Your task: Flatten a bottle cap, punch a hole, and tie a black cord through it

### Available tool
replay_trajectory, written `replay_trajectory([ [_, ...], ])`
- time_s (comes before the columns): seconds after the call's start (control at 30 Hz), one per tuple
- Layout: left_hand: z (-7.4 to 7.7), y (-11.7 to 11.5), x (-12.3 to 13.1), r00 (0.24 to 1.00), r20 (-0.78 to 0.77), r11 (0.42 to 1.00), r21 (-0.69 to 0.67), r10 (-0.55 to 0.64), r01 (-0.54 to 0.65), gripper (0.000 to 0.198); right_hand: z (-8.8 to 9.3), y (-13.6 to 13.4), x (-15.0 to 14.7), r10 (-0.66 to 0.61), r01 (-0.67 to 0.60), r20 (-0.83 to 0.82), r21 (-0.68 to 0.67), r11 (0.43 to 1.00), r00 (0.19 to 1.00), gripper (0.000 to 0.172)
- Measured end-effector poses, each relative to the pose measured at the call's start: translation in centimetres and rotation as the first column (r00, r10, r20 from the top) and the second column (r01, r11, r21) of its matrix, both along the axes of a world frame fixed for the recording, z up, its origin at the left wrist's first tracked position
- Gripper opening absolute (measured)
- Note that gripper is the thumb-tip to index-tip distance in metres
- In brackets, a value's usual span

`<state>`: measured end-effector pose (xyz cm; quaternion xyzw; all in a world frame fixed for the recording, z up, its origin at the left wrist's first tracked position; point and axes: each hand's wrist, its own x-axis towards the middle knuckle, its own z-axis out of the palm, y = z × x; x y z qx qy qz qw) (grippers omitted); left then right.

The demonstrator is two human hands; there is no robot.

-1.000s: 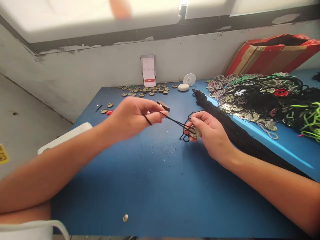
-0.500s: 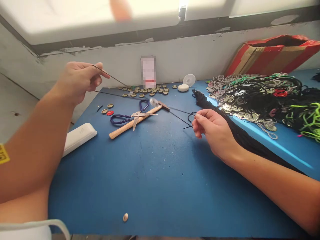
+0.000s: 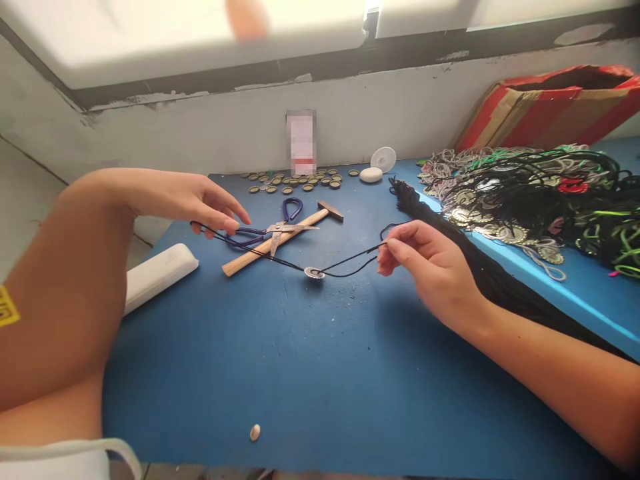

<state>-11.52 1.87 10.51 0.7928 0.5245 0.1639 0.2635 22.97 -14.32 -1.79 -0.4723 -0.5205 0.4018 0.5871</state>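
A silver bottle cap [image 3: 314, 273], flattened and with a toothed rim, hangs threaded on a black cord [image 3: 265, 255] between my hands, low over the table. My left hand [image 3: 200, 203] has one end of the cord looped around its fingers, palm down. Between the thumb and fingers of my right hand [image 3: 420, 257] the other end is pinched, with a short tail and a small loop by the fingertips. Behind the cord lie blue-handled scissors [image 3: 277, 230], opened, resting across the wooden handle of a hammer [image 3: 300, 230].
Several bottle caps [image 3: 300, 180] lie along the wall, near a white round disc [image 3: 371, 175]. At left is a white case [image 3: 163, 275]; a small shell-like piece [image 3: 255, 432] lies in front. Black cords [image 3: 490, 287], strung caps [image 3: 500, 200] and a red-striped box [image 3: 545, 110] occupy the right.
My left hand has come down and turned palm down. The cap on the cord, blurred near the hammer head before, now hangs lower and nearer, with the cord slacker. My right hand has barely moved.
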Motion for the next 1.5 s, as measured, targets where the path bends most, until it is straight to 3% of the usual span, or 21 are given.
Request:
replay_trajectory([
  [0.07, 0.2, -1.3, 1.3, 0.954, -0.239, 0.958, -0.264, -0.179, 0.113, 0.042, -0.1, -0.2, -0.2, 0.035, -0.035, 0.019, -0.001, 0.999, 0.999, 0.02],
  [0.1, 0.2, -2.0, 2.1, 0.943, -0.244, 0.949, -0.274, -0.225, 0.155, 0.042, -0.2, -0.2, -0.2, 0.049, -0.049, 0.025, 0.001, 0.999, 0.998, 0.021],
  [0.17, -0.4, -3.6, 4.4, 0.961, -0.149, 0.961, -0.187, -0.233, 0.205, 0.04, -0.3, -0.4, -0.3, 0.077, -0.078, 0.035, 0.011, 0.997, 0.996, 0.021],
  [0.27, -2.9, -6.8, 8.8, 0.962, 0.106, 0.967, 0.032, -0.253, 0.251, 0.029, -0.4, -0.8, -0.5, 0.131, -0.132, 0.053, 0.033, 0.991, 0.99, 0.019],
  [0.3, -4.1, -7.9, 10.2, 0.941, 0.164, 0.955, 0.04, -0.297, 0.294, 0.027, -0.5, -1.0, -0.5, 0.149, -0.152, 0.06, 0.041, 0.988, 0.987, 0.018],
  [0.37, -6.3, -10.1, 12.5, 0.897, 0.229, 0.911, -0.085, -0.377, 0.404, 0.03, -0.5, -1.2, -0.6, 0.182, -0.185, 0.069, 0.05, 0.981, 0.981, 0.016],
  [0.47, -8.9, -12.1, 14.2, 0.864, 0.369, 0.869, -0.226, -0.343, 0.441, 0.029, -0.6, -1.5, -0.7, 0.195, -0.198, 0.062, 0.054, 0.979, 0.979, 0.016],
  [0.57, -10.7, -12.6, 14.6, 0.842, 0.496, 0.852, -0.327, -0.214, 0.409, 0.028, -0.5, -1.4, -0.8, 0.171, -0.173, 0.039, 0.046, 0.984, 0.984, 0.019],
  [0.67, -11.8, -12.4, 14.8, 0.751, 0.656, 0.804, -0.408, -0.072, 0.433, 0.025, -0.4, -1.2, -0.8, 0.158, -0.158, 0.018, 0.021, 0.987, 0.987, 0.025],
  [0.73, -12.2, -12.3, 14.9, 0.693, 0.721, 0.775, -0.429, -0.015, 0.464, 0.025, -0.3, -1.1, -0.9, 0.149, -0.149, 0.01, 0.006, 0.989, 0.989, 0.028],
  [0.83, -12.3, -12.2, 15.0, 0.716, 0.698, 0.765, -0.454, -0.013, 0.456, 0.029, -0.2, -1.0, -1.0, 0.131, -0.131, 0.009, -0.012, 0.991, 0.991, 0.029],
  [0.93, -12.2, -12.2, 14.8, 0.754, 0.657, 0.814, -0.44, 0.003, 0.38, 0.027, -0.2, -1.1, -1.1, 0.109, -0.108, 0.021, -0.028, 0.994, 0.994, 0.027],
  [1.1, -12.3, -12.0, 14.5, 0.765, 0.643, 0.931, -0.251, -0.045, 0.266, 0.029, -0.2, -0.9, -1.2, 0.072, -0.07, 0.043, -0.056, 0.996, 0.996, 0.022],
  [1.3, -12.4, -12.1, 14.5, 0.739, 0.672, 0.972, -0.139, -0.047, 0.188, 0.033, -0.4, -0.6, -1.1, 0.078, -0.073, 0.033, -0.121, 0.99, 0.996, 0.018],
  [1.5, -12.2, -12.1, 14.6, 0.694, 0.72, 0.984, -0.123, -0.002, 0.131, 0.035, -0.2, -0.3, -0.9, 0.145, -0.162, -0.09, -0.223, 0.961, 0.985, 0.03],
])
